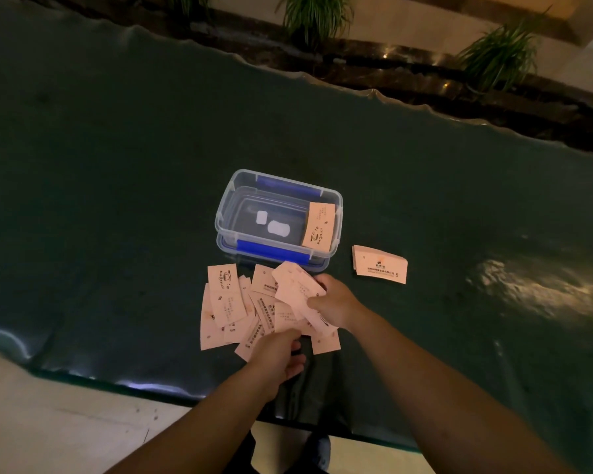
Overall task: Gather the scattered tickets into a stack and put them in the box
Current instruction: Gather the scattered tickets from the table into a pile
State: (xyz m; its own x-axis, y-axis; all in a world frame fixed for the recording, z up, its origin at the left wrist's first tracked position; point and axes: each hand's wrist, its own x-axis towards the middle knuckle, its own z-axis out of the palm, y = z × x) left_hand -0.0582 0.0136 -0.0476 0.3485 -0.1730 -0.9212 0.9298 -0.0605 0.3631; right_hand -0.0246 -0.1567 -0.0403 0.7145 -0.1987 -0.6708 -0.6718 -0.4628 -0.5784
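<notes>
On the dark desk (117, 165), the right hand (336, 304) grips a few tickets (297, 290) above the scattered tickets (226, 302), where the left hand (278, 354) pinches one. The clear box (274, 217) behind holds one ticket (319, 227); a neat stack (380, 265) lies to its right.

A dim lobby or hotel-like hall, judging by the long dark stone bench (117, 165), potted grassy plants (314, 18) and polished pale floor (48, 422).
</notes>
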